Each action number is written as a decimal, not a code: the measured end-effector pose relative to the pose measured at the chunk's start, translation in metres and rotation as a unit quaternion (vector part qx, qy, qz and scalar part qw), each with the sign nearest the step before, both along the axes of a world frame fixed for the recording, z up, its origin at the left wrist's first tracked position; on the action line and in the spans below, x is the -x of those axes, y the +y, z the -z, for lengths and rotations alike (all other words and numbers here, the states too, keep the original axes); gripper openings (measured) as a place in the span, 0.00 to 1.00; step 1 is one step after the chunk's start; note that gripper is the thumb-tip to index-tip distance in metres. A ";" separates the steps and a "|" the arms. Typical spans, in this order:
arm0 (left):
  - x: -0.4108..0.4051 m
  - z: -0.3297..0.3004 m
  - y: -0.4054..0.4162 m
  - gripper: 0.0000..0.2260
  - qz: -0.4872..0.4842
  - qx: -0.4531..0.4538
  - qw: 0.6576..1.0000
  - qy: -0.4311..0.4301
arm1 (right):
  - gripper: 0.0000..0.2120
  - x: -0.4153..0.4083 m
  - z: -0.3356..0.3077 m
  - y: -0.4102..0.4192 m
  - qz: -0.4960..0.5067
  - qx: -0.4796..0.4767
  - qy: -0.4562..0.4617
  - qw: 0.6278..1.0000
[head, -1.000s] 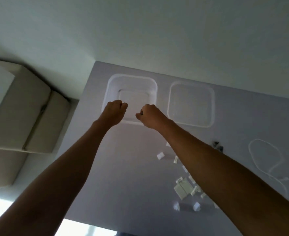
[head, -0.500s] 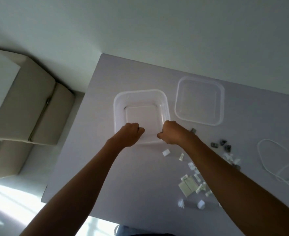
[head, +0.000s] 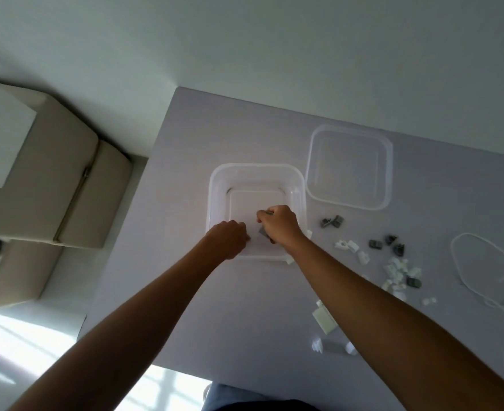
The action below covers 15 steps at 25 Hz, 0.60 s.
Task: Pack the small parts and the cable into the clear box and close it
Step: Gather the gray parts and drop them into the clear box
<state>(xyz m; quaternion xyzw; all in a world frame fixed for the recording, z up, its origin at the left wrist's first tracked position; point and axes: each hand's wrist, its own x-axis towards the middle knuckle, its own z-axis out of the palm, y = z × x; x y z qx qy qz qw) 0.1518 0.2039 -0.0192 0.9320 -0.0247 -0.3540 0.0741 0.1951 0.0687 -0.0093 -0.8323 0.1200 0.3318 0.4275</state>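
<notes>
The clear box [head: 256,167] stands open on the grey table [head: 215,129], with its clear lid [head: 348,167] lying beside it on the right. My left hand [head: 228,239] is a fist at the box's near left wall and seems to grip it. My right hand [head: 279,225] is over the inside of the box, fingers closed on small grey parts [head: 262,231]. More small white and grey parts [head: 396,268] lie scattered right of the box. The white cable [head: 452,250] lies in a loose loop at the far right.
Larger white blocks [head: 323,320] lie near the table's front edge, partly under my right forearm. Beige cushions [head: 52,188] stand left of the table. The table's left edge runs close to the box.
The box has slid toward me and away from the lid. My right hand has left the near rim and is now over the inside with grey parts in it.
</notes>
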 end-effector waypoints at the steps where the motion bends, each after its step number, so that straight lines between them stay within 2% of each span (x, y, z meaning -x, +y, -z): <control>1: 0.004 -0.003 0.000 0.12 0.014 -0.005 1.000 -0.004 | 0.09 0.002 0.005 0.002 0.021 -0.005 0.004 1.000; 4: 0.015 -0.004 0.010 0.10 0.024 0.023 0.998 -0.054 | 0.11 0.009 0.018 0.010 0.031 -0.008 0.019 0.999; 5: 0.019 -0.006 0.013 0.07 0.013 0.058 0.993 -0.103 | 0.11 0.010 0.021 0.013 0.029 -0.011 0.023 0.999; 6: 0.025 -0.007 0.015 0.06 -0.009 0.107 0.975 -0.194 | 0.10 0.012 0.024 0.016 0.030 -0.016 0.026 0.999; 7: 0.031 -0.010 0.017 0.07 -0.069 0.146 0.945 -0.284 | 0.09 0.015 0.027 0.018 0.033 -0.019 0.023 0.999; 8: 0.037 -0.010 0.019 0.09 -0.149 0.174 0.901 -0.368 | 0.08 0.017 0.030 0.021 0.032 -0.019 0.018 0.999; 9: 0.042 -0.010 0.020 0.11 -0.238 0.186 0.857 -0.417 | 0.09 0.019 0.031 0.024 0.023 -0.016 0.009 1.000; 10: 0.043 -0.010 0.020 0.13 -0.323 0.200 0.825 -0.419 | 0.10 0.021 0.029 0.026 0.009 -0.015 0.005 1.000; 12: 0.042 -0.004 0.015 0.19 -0.462 0.257 0.785 -0.324 | 0.11 0.024 0.023 0.033 -0.023 -0.021 0.014 0.999; 13: 0.040 0.001 0.014 0.21 -0.496 0.282 0.773 -0.278 | 0.12 0.025 0.022 0.036 -0.039 -0.026 0.019 0.999; 15: 0.037 0.006 0.016 0.21 -0.502 0.298 0.771 -0.255 | 0.16 0.030 0.020 0.043 -0.089 -0.023 0.011 0.996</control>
